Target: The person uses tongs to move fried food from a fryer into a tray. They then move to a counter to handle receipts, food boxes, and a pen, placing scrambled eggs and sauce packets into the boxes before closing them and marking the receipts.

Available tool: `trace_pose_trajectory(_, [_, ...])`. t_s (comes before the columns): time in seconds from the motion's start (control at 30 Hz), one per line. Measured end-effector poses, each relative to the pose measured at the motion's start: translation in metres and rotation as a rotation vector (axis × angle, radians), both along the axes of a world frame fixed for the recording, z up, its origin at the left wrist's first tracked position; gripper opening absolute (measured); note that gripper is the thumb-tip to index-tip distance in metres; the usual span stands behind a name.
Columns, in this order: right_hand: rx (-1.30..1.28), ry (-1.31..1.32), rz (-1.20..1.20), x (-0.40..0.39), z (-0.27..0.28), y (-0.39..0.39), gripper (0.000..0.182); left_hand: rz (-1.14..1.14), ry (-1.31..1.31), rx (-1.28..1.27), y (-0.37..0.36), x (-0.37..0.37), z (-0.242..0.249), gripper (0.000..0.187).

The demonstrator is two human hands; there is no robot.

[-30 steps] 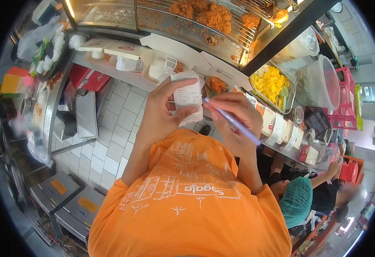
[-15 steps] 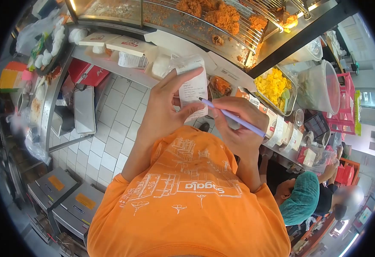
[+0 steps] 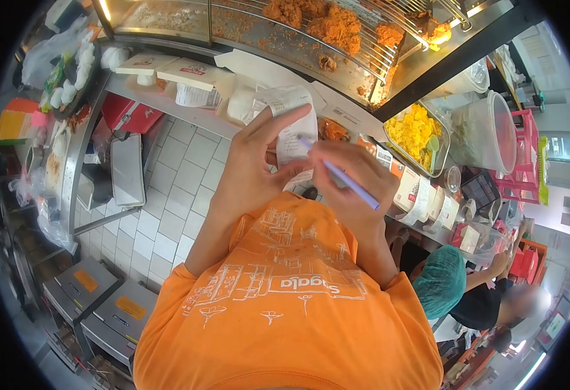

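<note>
A white printed receipt (image 3: pixel 293 133) is held upright by my left hand (image 3: pixel 252 153), its thumb and fingers pinching the paper from the left side. My right hand (image 3: pixel 356 182) grips a purple pen (image 3: pixel 350 179), whose tip meets the receipt near its right edge. Slight blur covers the pen tip and the right fingers. Just beyond the receipt are a white open box (image 3: pixel 265 68) and a piece of fried food (image 3: pixel 333 129) on the counter.
A glass case with fried chicken (image 3: pixel 337 29) spans the top. Right of centre lies a tray of yellow food (image 3: pixel 415 136), with labelled boxes (image 3: pixel 415 195) below. Two people stand at the lower right, one in a green hair net (image 3: pixel 439 283). Tiled floor (image 3: pixel 181 175) shows at left.
My right hand and the pen have shifted slightly left and up along the receipt. The person in the green hair net has turned and leaned, with an arm reaching forward.
</note>
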State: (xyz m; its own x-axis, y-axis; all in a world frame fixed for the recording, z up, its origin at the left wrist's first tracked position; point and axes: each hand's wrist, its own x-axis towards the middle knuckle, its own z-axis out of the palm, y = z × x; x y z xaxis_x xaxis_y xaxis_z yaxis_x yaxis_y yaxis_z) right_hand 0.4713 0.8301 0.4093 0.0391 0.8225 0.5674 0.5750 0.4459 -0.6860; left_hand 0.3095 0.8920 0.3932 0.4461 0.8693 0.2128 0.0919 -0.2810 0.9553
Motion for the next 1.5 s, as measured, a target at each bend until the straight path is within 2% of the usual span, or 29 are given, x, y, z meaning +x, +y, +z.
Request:
trace_pose_trajectory(0.07, [0.059, 0.02, -0.048, 0.003, -0.004, 0.005, 0.024, -0.026, 0.07, -0.133, 0.0, -0.001, 0.011, 0.068])
trace_pose_trajectory(0.3, [-0.126, 0.036, 0.04, 0.016, 0.001, -0.006, 0.02, -0.019, 0.001, -0.091, 0.003, 0.0, -0.006, 0.072])
trace_pose_trajectory(0.37, [-0.135, 0.3, 0.054, 0.031, -0.007, -0.012, 0.014, -0.072, 0.021, -0.146, 0.001, -0.001, -0.001, 0.074])
trace_pose_trajectory(0.4, [0.03, 0.065, 0.057, 0.052, -0.007, -0.004, 0.022, -0.087, 0.02, -0.143, -0.002, 0.0, -0.002, 0.074])
trace_pose_trajectory(0.43, [0.032, 0.061, 0.04, 0.051, -0.005, -0.01, 0.022, -0.18, 0.002, -0.208, -0.005, 0.002, -0.005, 0.078])
trace_pose_trajectory(0.5, [-0.692, 0.481, -0.26, 0.048, -0.002, -0.022, 0.025, -0.291, -0.014, -0.267, -0.005, 0.012, -0.018, 0.082])
trace_pose_trajectory(0.53, [-0.818, 0.49, -0.182, 0.052, -0.008, -0.023, 0.028, -0.383, 0.04, -0.06, -0.005, 0.022, -0.031, 0.085])
trace_pose_trajectory(0.57, [-0.81, 0.495, -0.196, 0.053, -0.019, -0.026, 0.028, -0.469, 0.092, 0.148, -0.005, 0.031, -0.044, 0.088])
trace_pose_trajectory(0.63, [-0.774, 0.644, -0.177, 0.057, -0.048, -0.033, 0.033, -0.517, 0.117, 0.127, -0.007, 0.04, -0.046, 0.087])
trace_pose_trajectory(0.7, [-0.705, 0.594, -0.298, 0.069, -0.071, -0.039, 0.03, -0.639, 0.121, -0.281, -0.003, 0.043, -0.019, 0.07])
trace_pose_trajectory(0.73, [-0.56, 0.617, -0.418, 0.076, -0.072, -0.041, 0.028, -0.653, 0.124, -0.276, 0.002, 0.049, -0.023, 0.07])
trace_pose_trajectory(0.77, [-0.411, 0.638, -0.536, 0.083, -0.071, -0.043, 0.027, -0.425, 0.162, -0.049, 0.012, 0.057, -0.035, 0.057])
trace_pose_trajectory(0.8, [-0.444, 0.564, -0.632, 0.092, -0.068, -0.045, 0.025, -0.192, 0.194, 0.174, 0.02, 0.062, -0.049, 0.045])
trace_pose_trajectory(0.83, [-0.445, 0.571, -0.641, 0.104, -0.079, -0.06, 0.025, -0.071, 0.337, 0.194, 0.025, 0.063, -0.064, 0.033])
trace_pose_trajectory(0.9, [-0.496, 1.158, -0.424, 0.129, -0.118, -0.08, 0.015, 0.045, 0.722, 0.27, 0.025, 0.052, -0.125, 0.022])
trace_pose_trajectory(0.93, [-0.672, 1.001, -0.502, 0.126, -0.123, -0.08, 0.019, 0.033, 0.969, 0.323, 0.026, 0.039, -0.16, 0.022])
trace_pose_trajectory(0.97, [-0.839, 0.841, -0.59, 0.118, -0.132, -0.08, 0.023, 0.032, 0.968, 0.344, 0.036, 0.029, -0.169, 0.022])
trace_pose_trajectory(1.03, [-0.731, -0.177, -0.314, 0.11, -0.219, -0.078, 0.032, 0.058, 0.395, -0.915, 0.043, 0.02, -0.189, 0.064])
trace_pose_trajectory(1.07, [-0.869, 0.093, -0.376, 0.087, -0.199, -0.074, 0.035, -0.01, 0.43, -0.922, 0.039, 0.013, -0.211, 0.064])
trace_pose_trajectory(1.1, [-0.976, 0.368, -0.435, 0.07, -0.172, -0.07, 0.039, -0.017, 0.23, -0.765, 0.036, 0.006, -0.233, 0.067])
trace_pose_trajectory(1.13, [-0.967, 0.384, -0.496, 0.071, -0.169, -0.076, 0.039, -0.019, 0.013, -0.603, 0.036, 0.01, -0.243, 0.07])
trace_pose_trajectory(1.2, [-1.021, 0.32, -0.642, 0.083, -0.162, -0.086, 0.044, 0.162, -0.138, -0.837, 0.032, 0.025, -0.226, 0.064])
trace_pose_trajectory(1.27, [-1.044, 0.385, -0.781, 0.106, -0.167, -0.119, 0.046, 0.11, 0.066, -0.908, 0.029, 0.028, -0.227, 0.057])
trace_pose_trajectory(1.3, [-1.078, 0.437, -0.852, 0.117, -0.171, -0.14, 0.048, 0.086, 0.172, -0.764, 0.024, 0.033, -0.232, 0.055])
trace_pose_trajectory(1.33, [-1.083, 0.451, -1.037, 0.126, -0.17, -0.157, 0.049, 0.07, 0.269, -0.618, 0.019, 0.034, -0.239, 0.054])
trace_pose_trajectory(1.37, [-0.911, 0.379, -1.279, 0.142, -0.193, -0.184, 0.049, 0.026, 0.275, -0.621, 0.016, 0.032, -0.245, 0.054])
trace_pose_trajectory(1.4, [-0.728, 0.29, -1.497, 0.159, -0.213, -0.21, 0.048, -0.113, 0.309, -0.828, 0.016, 0.03, -0.251, 0.053])
trace_pose_trajectory(1.43, [-0.735, 0.511, -1.572, 0.172, -0.191, -0.225, 0.047, -0.243, 0.343, -1.03, 0.019, 0.035, -0.255, 0.052])
trace_pose_trajectory(1.5, [-0.638, 0.533, -1.735, 0.214, -0.212, -0.256, 0.041, -0.336, 0.359, -0.986, -0.023, 0.07, -0.221, 0.051])
